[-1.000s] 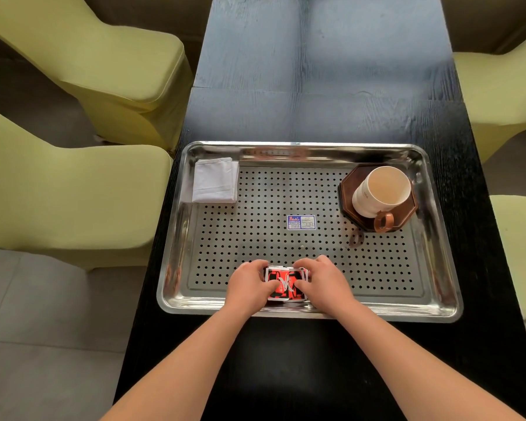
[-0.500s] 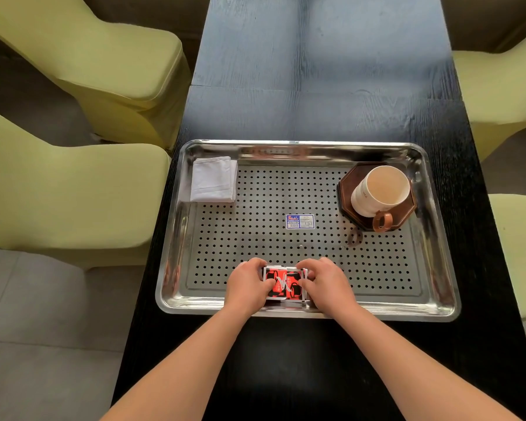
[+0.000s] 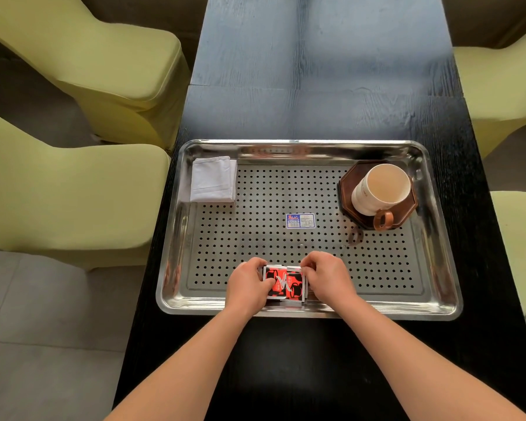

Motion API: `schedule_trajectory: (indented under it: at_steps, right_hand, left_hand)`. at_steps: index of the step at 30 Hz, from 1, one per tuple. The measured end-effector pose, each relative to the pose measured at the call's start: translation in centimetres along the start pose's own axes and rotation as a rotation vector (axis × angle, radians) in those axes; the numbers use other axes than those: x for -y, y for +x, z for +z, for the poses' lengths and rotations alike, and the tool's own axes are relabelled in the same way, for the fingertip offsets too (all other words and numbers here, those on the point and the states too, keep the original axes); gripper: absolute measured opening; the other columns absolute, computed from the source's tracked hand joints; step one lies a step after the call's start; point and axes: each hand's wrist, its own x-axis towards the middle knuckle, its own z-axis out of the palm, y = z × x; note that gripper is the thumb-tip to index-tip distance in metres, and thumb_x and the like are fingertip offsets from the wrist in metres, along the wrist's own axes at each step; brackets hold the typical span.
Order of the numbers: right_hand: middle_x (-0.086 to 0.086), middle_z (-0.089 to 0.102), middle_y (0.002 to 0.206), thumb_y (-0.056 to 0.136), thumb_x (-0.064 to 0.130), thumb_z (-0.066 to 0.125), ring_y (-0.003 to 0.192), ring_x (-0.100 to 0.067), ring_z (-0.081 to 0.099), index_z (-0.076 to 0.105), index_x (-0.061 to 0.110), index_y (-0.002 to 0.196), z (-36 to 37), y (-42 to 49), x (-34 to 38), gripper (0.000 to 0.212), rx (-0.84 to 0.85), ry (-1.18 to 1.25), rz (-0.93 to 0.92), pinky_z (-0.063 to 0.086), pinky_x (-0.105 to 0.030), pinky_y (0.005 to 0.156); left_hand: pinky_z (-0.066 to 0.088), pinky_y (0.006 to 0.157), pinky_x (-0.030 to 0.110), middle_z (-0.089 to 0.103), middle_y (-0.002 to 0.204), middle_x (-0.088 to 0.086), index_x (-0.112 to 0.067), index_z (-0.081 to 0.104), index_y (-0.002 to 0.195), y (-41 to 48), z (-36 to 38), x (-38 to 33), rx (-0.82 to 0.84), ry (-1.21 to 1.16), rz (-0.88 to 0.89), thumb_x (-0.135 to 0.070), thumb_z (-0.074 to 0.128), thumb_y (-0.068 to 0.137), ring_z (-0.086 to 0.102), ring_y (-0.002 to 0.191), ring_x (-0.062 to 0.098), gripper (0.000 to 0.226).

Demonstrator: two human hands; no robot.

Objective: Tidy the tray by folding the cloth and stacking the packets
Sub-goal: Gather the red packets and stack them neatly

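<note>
The stack of red, black and white packets [image 3: 284, 284] lies at the near edge of the perforated stainless-steel tray [image 3: 438, 305], gripped on both sides: left hand [image 3: 247, 288] and right hand [image 3: 327, 279] curl their fingers round its ends. The folded white cloth [image 3: 213, 179] sits in the far left corner (well apart), opposite a cream mug [image 3: 380, 189] on a dark octagonal coaster [image 3: 346, 189].
</note>
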Motion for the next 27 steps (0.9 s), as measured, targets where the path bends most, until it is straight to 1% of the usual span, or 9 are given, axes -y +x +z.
schedule_trajectory:
  at_steps: [4, 9, 11, 14, 17, 19, 21, 24, 27]
  right_hand:
    - [0.006, 0.066, 0.088, 0.088, 0.023, 0.074, 0.088, -0.015, 0.062, 0.069, 0.020, 0.099, 0.1, -0.3, -0.2, 0.013, 0.027, 0.042, 0.014, 0.050, -0.030, 0.078]
    - [0.009, 0.066, 0.080, 0.090, 0.025, 0.072, 0.081, -0.013, 0.065, 0.070, 0.021, 0.092, 0.0, -1.0, -0.7, 0.005, -0.054, 0.132, 0.087, 0.055, -0.031, 0.072]
    - [0.009, 0.069, 0.084, 0.091, 0.027, 0.070, 0.084, -0.014, 0.066, 0.071, 0.021, 0.094, 0.2, -1.6, -1.3, 0.007, -0.069, 0.121, 0.103, 0.056, -0.032, 0.075]
    - [0.003, 0.074, 0.101, 0.091, 0.027, 0.070, 0.093, -0.013, 0.065, 0.075, 0.018, 0.108, 0.8, -2.2, -1.4, 0.020, -0.053, 0.086, 0.091, 0.049, -0.026, 0.082]
    - [-0.001, 0.073, 0.111, 0.092, 0.025, 0.070, 0.104, -0.016, 0.065, 0.072, 0.013, 0.119, 1.1, -2.1, -0.9, 0.029, -0.044, 0.116, 0.079, 0.052, -0.032, 0.094]
    - [-0.002, 0.073, 0.113, 0.093, 0.024, 0.068, 0.106, -0.016, 0.065, 0.071, 0.013, 0.122, 1.0, -1.9, -0.7, 0.031, -0.038, 0.115, 0.073, 0.053, -0.035, 0.097]
    - [-0.001, 0.072, 0.110, 0.094, 0.023, 0.067, 0.103, -0.016, 0.064, 0.071, 0.012, 0.121, 0.8, -1.8, -0.7, 0.029, -0.045, 0.106, 0.070, 0.053, -0.033, 0.094]
    - [0.001, 0.071, 0.105, 0.094, 0.025, 0.067, 0.094, -0.012, 0.061, 0.070, 0.016, 0.118, 0.5, -1.9, -0.9, 0.026, -0.064, 0.097, 0.083, 0.049, -0.026, 0.083]
    - [0.005, 0.071, 0.096, 0.092, 0.029, 0.068, 0.087, -0.011, 0.062, 0.070, 0.019, 0.111, 0.4, -2.2, -1.2, 0.021, -0.060, 0.094, 0.107, 0.047, -0.025, 0.077]
  left_hand:
    - [0.042, 0.074, 0.025, 0.065, 0.104, 0.002, -0.025, 0.061, 0.123, 0.0, 0.0, -0.1, 0.000, -0.004, -0.001, -0.026, 0.071, 0.088, 0.059, 0.094, 0.015, 0.037]
    - [0.046, 0.078, 0.028, 0.066, 0.104, 0.003, -0.024, 0.061, 0.124, 0.0, 0.1, -0.1, 0.003, 0.001, 0.000, -0.026, 0.071, 0.087, 0.060, 0.096, 0.017, 0.038]
    - [0.046, 0.078, 0.028, 0.066, 0.104, 0.003, -0.025, 0.060, 0.125, 0.0, 0.1, -0.1, -0.002, -0.001, 0.001, -0.027, 0.071, 0.088, 0.059, 0.095, 0.016, 0.039]
    - [0.049, 0.080, 0.029, 0.065, 0.103, 0.002, -0.025, 0.060, 0.125, -0.1, 0.1, -0.2, -0.009, 0.004, 0.004, -0.027, 0.071, 0.088, 0.059, 0.096, 0.016, 0.039]
    - [0.048, 0.079, 0.028, 0.065, 0.103, 0.001, -0.024, 0.061, 0.125, -0.2, 0.0, -0.3, -0.013, 0.001, 0.003, -0.027, 0.071, 0.088, 0.059, 0.095, 0.015, 0.039]
    - [0.044, 0.076, 0.025, 0.065, 0.104, 0.001, -0.023, 0.061, 0.126, -0.3, 0.0, -0.3, -0.016, 0.004, 0.004, -0.027, 0.071, 0.088, 0.058, 0.094, 0.014, 0.039]
    - [0.045, 0.076, 0.025, 0.065, 0.104, 0.001, -0.023, 0.060, 0.126, -0.3, 0.0, -0.3, -0.013, -0.001, 0.004, -0.028, 0.070, 0.088, 0.058, 0.094, 0.014, 0.040]
    - [0.050, 0.084, 0.030, 0.065, 0.105, 0.002, -0.022, 0.056, 0.131, -0.6, 0.0, -0.3, -0.017, -0.025, 0.001, -0.029, 0.069, 0.089, 0.059, 0.098, 0.016, 0.044]
    - [0.046, 0.081, 0.029, 0.065, 0.100, -0.001, -0.020, 0.052, 0.134, -0.9, 0.0, 0.0, -0.036, -0.053, -0.015, -0.028, 0.065, 0.090, 0.059, 0.096, 0.015, 0.046]
